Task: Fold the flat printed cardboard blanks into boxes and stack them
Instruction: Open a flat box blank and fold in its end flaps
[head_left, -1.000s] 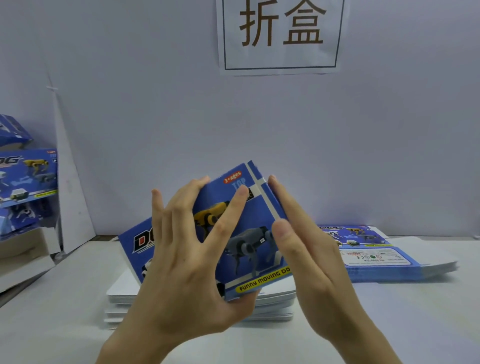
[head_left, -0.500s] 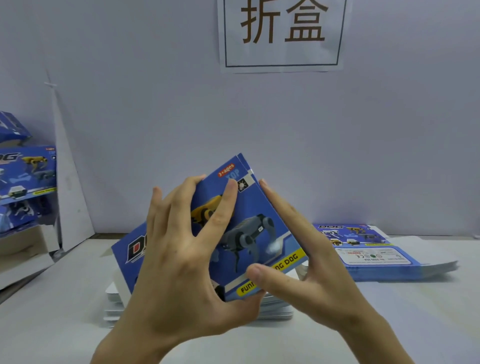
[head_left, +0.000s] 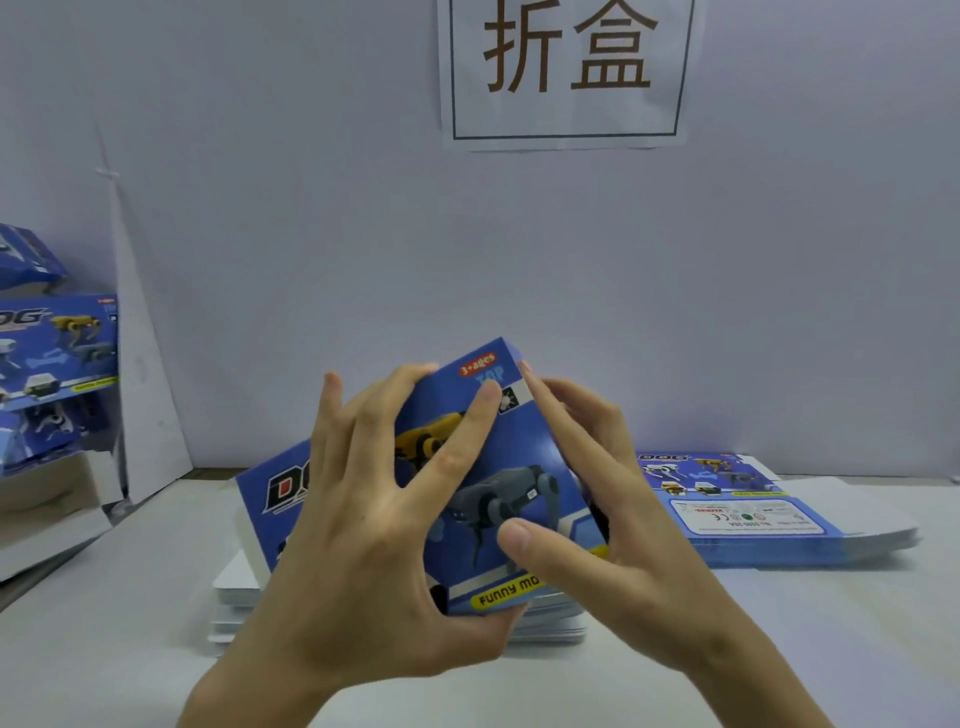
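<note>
Our left hand grips the half-folded blue toy box, held above the flat blanks; our right hand pinches its right side. It seems light and creases easily, so we should hold it near the folds.

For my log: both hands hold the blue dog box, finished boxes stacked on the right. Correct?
No. In the head view the finished boxes are stacked on the left; flat blanks lie on the right. Left hand and right hand do hold the blue dog box.
</note>
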